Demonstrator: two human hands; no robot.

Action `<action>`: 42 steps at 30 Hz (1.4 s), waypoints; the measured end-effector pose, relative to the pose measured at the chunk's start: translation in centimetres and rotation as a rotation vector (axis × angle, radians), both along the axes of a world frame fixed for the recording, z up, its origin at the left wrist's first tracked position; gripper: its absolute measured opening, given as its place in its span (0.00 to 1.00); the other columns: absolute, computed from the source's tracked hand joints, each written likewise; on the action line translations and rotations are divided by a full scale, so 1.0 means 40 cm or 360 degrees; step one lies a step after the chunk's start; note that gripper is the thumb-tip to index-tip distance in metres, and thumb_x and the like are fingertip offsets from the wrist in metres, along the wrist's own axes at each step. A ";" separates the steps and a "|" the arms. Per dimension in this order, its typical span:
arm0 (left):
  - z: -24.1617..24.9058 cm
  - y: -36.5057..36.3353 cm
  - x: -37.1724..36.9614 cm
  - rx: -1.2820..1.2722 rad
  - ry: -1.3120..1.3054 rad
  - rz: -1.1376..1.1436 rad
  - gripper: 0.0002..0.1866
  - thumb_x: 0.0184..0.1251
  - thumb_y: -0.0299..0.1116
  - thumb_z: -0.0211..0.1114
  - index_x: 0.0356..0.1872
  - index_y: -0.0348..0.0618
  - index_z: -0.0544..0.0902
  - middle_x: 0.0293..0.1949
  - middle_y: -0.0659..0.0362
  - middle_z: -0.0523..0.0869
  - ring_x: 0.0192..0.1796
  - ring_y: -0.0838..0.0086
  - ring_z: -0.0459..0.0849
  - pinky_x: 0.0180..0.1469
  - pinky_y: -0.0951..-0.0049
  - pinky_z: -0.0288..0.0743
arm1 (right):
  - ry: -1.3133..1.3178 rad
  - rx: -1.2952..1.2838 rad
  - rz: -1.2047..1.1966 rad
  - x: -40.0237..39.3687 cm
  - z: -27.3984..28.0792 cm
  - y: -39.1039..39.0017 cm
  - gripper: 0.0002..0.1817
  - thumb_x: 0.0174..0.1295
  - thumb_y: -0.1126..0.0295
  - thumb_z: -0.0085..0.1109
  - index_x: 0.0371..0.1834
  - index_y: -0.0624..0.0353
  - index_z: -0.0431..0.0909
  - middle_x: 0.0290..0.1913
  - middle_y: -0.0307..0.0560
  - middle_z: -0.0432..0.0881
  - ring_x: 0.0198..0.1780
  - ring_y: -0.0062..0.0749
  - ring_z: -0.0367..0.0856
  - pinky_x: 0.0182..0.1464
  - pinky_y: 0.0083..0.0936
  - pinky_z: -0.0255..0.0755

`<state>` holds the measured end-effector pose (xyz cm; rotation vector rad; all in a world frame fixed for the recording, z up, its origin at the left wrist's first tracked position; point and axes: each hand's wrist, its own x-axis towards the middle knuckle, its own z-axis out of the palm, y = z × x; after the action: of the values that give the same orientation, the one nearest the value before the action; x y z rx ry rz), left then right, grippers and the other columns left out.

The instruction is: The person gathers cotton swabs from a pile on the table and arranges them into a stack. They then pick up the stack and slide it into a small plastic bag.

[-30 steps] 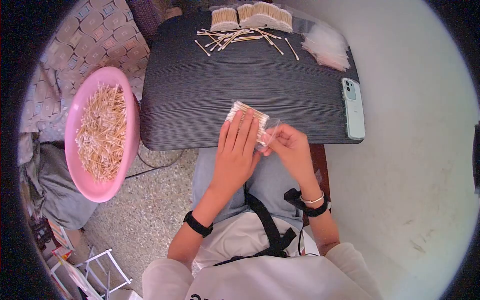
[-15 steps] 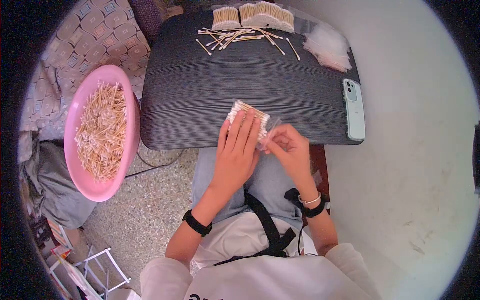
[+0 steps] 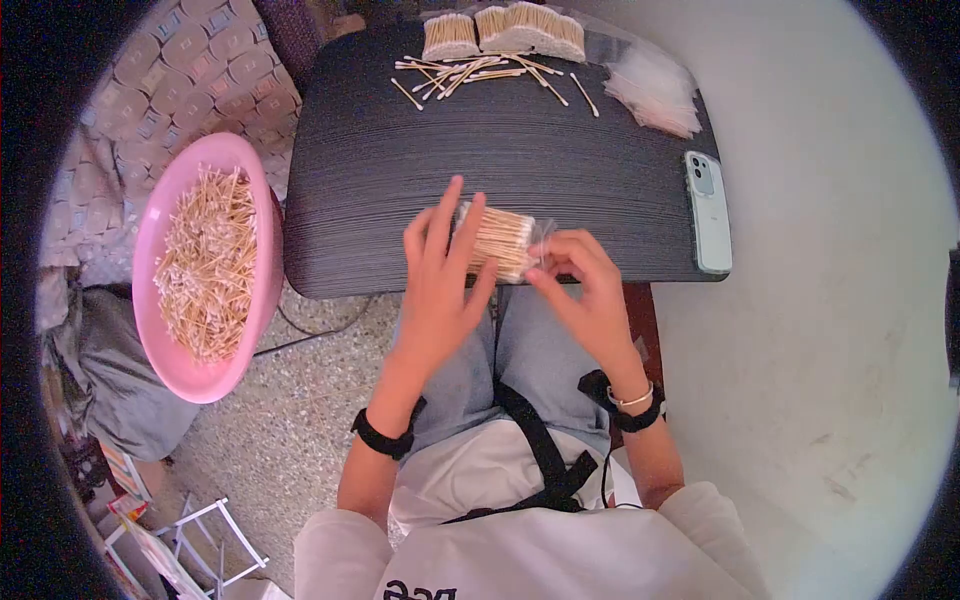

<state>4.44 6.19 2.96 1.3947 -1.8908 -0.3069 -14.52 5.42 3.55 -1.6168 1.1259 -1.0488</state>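
A clear plastic bag packed with cotton swabs point(image 3: 505, 240) lies at the table's near edge, the swabs lined up side by side. My right hand point(image 3: 582, 275) pinches the loose plastic at the bag's right end between thumb and fingers. Over the left end of the bag is my left hand point(image 3: 440, 275), its fingers stretched and spread. Its index finger and thumb lie across the swabs, and the other fingers point past the bag over the table.
Bundled swabs point(image 3: 530, 30) stand at the far edge of the dark table point(image 3: 390, 180), with loose swabs point(image 3: 470, 72) before them. Empty plastic bags point(image 3: 655, 92) and a phone point(image 3: 709, 212) lie at the right. A pink basin point(image 3: 150, 300) full of swabs is at the left.
My left hand has shifted left and spread its fingers, uncovering more of the bag. The bag has turned to lie more level. My right hand still pinches its right end.
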 end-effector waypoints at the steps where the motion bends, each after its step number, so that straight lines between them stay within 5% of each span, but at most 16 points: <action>1: -0.005 -0.013 0.011 0.0118 0.0096 -0.0091 0.36 0.60 0.30 0.67 0.72 0.42 0.67 0.69 0.48 0.69 0.65 0.52 0.67 0.69 0.55 0.61 | 0.0025 -0.0073 -0.0040 0.002 -0.002 -0.008 0.10 0.61 0.77 0.66 0.45 0.61 0.81 0.42 0.43 0.81 0.41 0.26 0.82 0.44 0.22 0.76; 6: 0.029 -0.051 0.033 0.0554 0.0205 -0.0319 0.37 0.52 0.41 0.77 0.64 0.41 0.75 0.61 0.51 0.76 0.65 0.55 0.70 0.68 0.59 0.63 | -0.0202 -0.0178 -0.0090 -0.003 0.027 -0.039 0.09 0.61 0.77 0.65 0.45 0.63 0.82 0.47 0.46 0.82 0.46 0.29 0.81 0.49 0.23 0.75; 9: 0.017 -0.087 0.021 0.0443 0.0201 -0.0461 0.36 0.47 0.43 0.81 0.57 0.38 0.78 0.52 0.53 0.83 0.56 0.62 0.78 0.60 0.64 0.71 | -0.0421 -0.0267 -0.0072 0.009 0.043 -0.061 0.10 0.64 0.76 0.64 0.47 0.65 0.82 0.49 0.47 0.82 0.49 0.29 0.81 0.52 0.23 0.74; 12: -0.017 -0.100 -0.028 0.0831 0.1169 -0.0481 0.29 0.50 0.42 0.81 0.51 0.38 0.81 0.46 0.55 0.87 0.48 0.70 0.83 0.50 0.68 0.76 | -0.0646 -0.0162 -0.0124 0.026 0.061 -0.077 0.12 0.65 0.75 0.63 0.50 0.67 0.81 0.52 0.46 0.82 0.51 0.28 0.80 0.55 0.24 0.73; 15: -0.038 -0.118 -0.061 0.0625 0.1174 -0.0485 0.25 0.53 0.41 0.80 0.47 0.36 0.82 0.41 0.55 0.89 0.40 0.75 0.85 0.42 0.69 0.78 | -0.0909 0.0256 -0.0100 0.043 0.061 -0.088 0.14 0.65 0.74 0.64 0.53 0.66 0.80 0.54 0.46 0.82 0.52 0.27 0.80 0.57 0.24 0.73; 21: -0.032 -0.124 -0.050 0.0806 0.0776 -0.0406 0.22 0.53 0.33 0.80 0.48 0.38 0.82 0.41 0.60 0.88 0.42 0.79 0.84 0.44 0.74 0.78 | -0.0889 0.0487 0.0051 0.032 0.014 -0.103 0.17 0.68 0.68 0.62 0.56 0.67 0.80 0.55 0.47 0.83 0.55 0.28 0.80 0.59 0.26 0.74; 24: -0.046 -0.122 -0.052 0.0734 0.0989 -0.0430 0.24 0.52 0.41 0.80 0.45 0.37 0.83 0.35 0.55 0.89 0.37 0.70 0.88 0.41 0.69 0.78 | -0.0880 0.0453 0.0091 0.040 0.011 -0.097 0.18 0.69 0.67 0.60 0.57 0.67 0.79 0.57 0.48 0.83 0.57 0.29 0.80 0.60 0.27 0.74; 30: -0.052 -0.120 -0.053 0.0655 0.0948 -0.0475 0.22 0.52 0.40 0.79 0.44 0.38 0.83 0.33 0.57 0.89 0.33 0.72 0.86 0.38 0.70 0.76 | -0.1044 0.0620 0.0192 0.024 0.009 -0.109 0.17 0.70 0.68 0.58 0.57 0.67 0.79 0.58 0.48 0.82 0.58 0.29 0.80 0.60 0.27 0.74; 38: -0.044 -0.123 -0.030 0.0957 0.0813 -0.0552 0.16 0.56 0.32 0.77 0.45 0.39 0.84 0.40 0.63 0.88 0.41 0.78 0.83 0.45 0.72 0.78 | -0.0752 0.0144 0.0079 0.052 -0.022 -0.089 0.14 0.72 0.70 0.56 0.56 0.64 0.79 0.56 0.47 0.83 0.55 0.27 0.80 0.58 0.26 0.74; 42: -0.051 -0.116 -0.025 0.0873 0.0767 -0.0599 0.17 0.63 0.33 0.72 0.50 0.38 0.82 0.44 0.62 0.87 0.47 0.77 0.83 0.50 0.73 0.76 | -0.0845 0.0330 0.0096 0.041 -0.008 -0.094 0.14 0.70 0.71 0.57 0.55 0.64 0.79 0.56 0.48 0.83 0.54 0.27 0.81 0.58 0.25 0.74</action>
<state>3.45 1.57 0.93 1.1315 -1.7020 -1.3043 -12.88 1.66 3.22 -1.1093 0.7897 -1.1870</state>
